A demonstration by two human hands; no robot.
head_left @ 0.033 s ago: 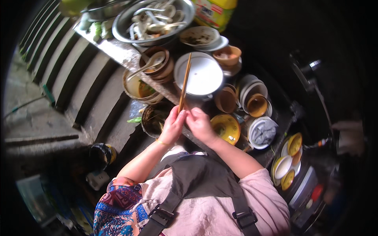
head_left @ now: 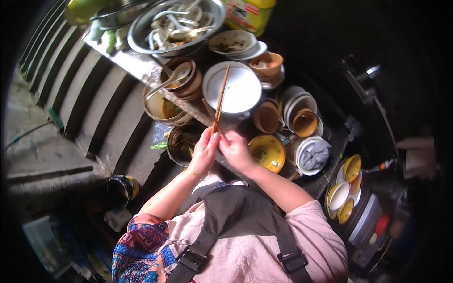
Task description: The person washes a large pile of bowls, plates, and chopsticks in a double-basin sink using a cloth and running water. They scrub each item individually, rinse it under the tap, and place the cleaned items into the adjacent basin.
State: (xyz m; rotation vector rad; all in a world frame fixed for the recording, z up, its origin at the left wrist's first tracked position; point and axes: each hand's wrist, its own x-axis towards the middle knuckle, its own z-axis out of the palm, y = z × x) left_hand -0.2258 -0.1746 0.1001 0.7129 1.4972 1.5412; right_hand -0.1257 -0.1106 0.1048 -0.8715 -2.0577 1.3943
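wooden chopsticks [head_left: 221, 99]: now fanned, one leaning left across the rest, where the earlier frame had them bunched. location: between both hands, top ends pointing away from the person, long axis near upright, tipped slightly right. left hand [head_left: 203, 152]: closed round the main sticks' lower ends; nearer to these. right hand [head_left: 236, 150]: just beside, apparently pinching the crossing stick's lower end. yellow jug [head_left: 252, 16]: lettered label, red and white patches.
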